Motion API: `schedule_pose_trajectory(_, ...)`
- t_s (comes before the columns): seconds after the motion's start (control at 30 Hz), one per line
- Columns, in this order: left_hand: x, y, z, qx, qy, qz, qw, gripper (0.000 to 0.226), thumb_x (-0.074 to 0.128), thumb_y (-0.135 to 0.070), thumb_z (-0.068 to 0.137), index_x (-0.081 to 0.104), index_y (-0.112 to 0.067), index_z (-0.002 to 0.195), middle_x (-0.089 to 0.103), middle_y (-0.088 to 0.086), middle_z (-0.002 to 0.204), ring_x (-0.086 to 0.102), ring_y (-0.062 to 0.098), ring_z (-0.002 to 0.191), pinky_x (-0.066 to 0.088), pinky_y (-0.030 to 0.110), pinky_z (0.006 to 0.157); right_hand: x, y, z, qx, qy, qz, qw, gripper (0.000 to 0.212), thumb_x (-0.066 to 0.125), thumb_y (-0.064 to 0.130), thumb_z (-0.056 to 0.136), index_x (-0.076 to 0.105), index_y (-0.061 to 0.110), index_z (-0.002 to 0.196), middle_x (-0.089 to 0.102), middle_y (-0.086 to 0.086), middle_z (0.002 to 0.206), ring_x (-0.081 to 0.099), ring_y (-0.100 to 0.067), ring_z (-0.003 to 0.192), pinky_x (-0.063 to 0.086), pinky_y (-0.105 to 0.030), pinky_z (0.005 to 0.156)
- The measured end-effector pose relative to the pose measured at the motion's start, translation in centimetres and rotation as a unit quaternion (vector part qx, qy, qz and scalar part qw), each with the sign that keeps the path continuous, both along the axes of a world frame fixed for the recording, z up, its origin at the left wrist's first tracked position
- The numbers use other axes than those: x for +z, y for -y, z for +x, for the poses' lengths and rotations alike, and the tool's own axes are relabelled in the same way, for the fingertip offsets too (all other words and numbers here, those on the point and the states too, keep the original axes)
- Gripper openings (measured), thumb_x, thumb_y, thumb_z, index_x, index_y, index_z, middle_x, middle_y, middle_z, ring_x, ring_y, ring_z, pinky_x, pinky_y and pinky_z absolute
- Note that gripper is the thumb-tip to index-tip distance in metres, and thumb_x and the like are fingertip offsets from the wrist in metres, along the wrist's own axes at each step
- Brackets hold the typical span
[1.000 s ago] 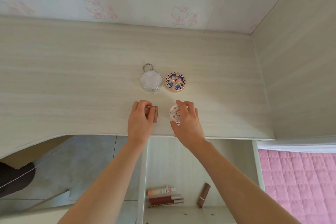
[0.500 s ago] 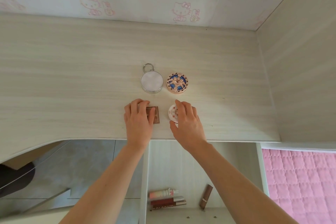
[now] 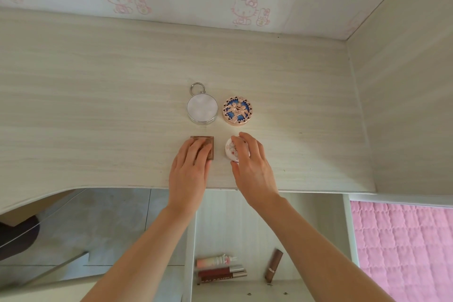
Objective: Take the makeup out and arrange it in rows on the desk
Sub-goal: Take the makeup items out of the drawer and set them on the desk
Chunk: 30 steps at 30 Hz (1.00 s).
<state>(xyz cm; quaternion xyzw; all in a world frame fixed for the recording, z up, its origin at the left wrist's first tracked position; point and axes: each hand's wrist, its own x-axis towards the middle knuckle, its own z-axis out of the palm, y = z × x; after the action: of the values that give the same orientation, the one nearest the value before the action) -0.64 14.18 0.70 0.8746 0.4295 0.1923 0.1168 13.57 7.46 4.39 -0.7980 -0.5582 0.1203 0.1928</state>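
L hand (image 3: 190, 167) was laid flat, fingers together, on brown palette (image 3: 208, 148); R hand (image 3: 252, 167) was curled round white compact (image 3: 231, 151), near desk (image 3: 98, 105) front edge. Row alignment w/ back pair could be lost if either item were nudged sideways on release.

Bare desk (image 3: 98, 105) lies open left and right of four clustered compacts (image 3: 202, 108); side panel (image 3: 404, 105) blocks far right.

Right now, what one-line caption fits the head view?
Left hand on a brown compact, right hand on a white one, below two round compacts on the desk.
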Motion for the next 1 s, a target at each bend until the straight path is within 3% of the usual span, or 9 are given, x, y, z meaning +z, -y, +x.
schedule_pose_trajectory(0.3, 0.2, -1.6, 1.8, 0.007, -0.026, 0.0, 1.0, 0.033, 0.062, -0.016, 0.091, 0.061, -0.007, 0.123, 0.058, 0.007, 0.13, 0.049, 0.03, 0.126, 0.047, 0.041, 0.097, -0.1, -2.0, 1.3, 0.011, 0.002, 0.003, 1.0, 0.055, 0.059, -0.008, 0.077, 0.05, 0.004, 0.131, 0.046, -0.014, 0.137, 0.047, -0.032, 0.123, 0.057, -0.04, 0.078)
schedule_pose_trajectory(0.57, 0.6, -1.3, 1.4, -0.004, -0.018, 0.006, 1.0, 0.034, 0.059, -0.018, 0.093, 0.058, -0.008, 0.125, 0.054, 0.007, 0.135, 0.043, 0.029, 0.131, 0.041, 0.041, 0.104, 0.2, -0.5, 1.4, 0.011, -0.006, -0.021, 1.0, 0.068, 0.064, 0.006, 0.084, 0.032, 0.007, 0.145, 0.031, -0.008, 0.15, 0.029, -0.025, 0.14, 0.049, -0.039, 0.098)
schedule_pose_trajectory(0.87, 1.3, 4.0, -1.4, -0.032, 0.009, 0.025, 0.999, 0.028, 0.052, -0.019, 0.096, 0.06, -0.009, 0.12, 0.057, 0.005, 0.129, 0.046, 0.028, 0.129, 0.042, 0.039, 0.102, 1.2, 5.6, 1.8, 0.01, -0.014, -0.018, 1.0, 0.058, 0.061, 0.006, 0.087, 0.039, 0.002, 0.14, 0.04, -0.012, 0.144, 0.033, -0.027, 0.139, 0.047, -0.043, 0.1)
schedule_pose_trajectory(1.0, 1.2, 8.2, -2.7, -0.047, -0.005, -0.007, 0.999, 0.027, 0.048, -0.02, 0.095, 0.062, -0.009, 0.115, 0.062, 0.004, 0.118, 0.049, 0.025, 0.125, 0.045, 0.038, 0.1, 1.1, 9.5, 1.4, 0.021, -0.022, -0.017, 0.999, 0.054, 0.06, 0.006, 0.088, 0.041, 0.003, 0.138, 0.046, -0.011, 0.139, 0.035, -0.027, 0.138, 0.049, -0.04, 0.099)
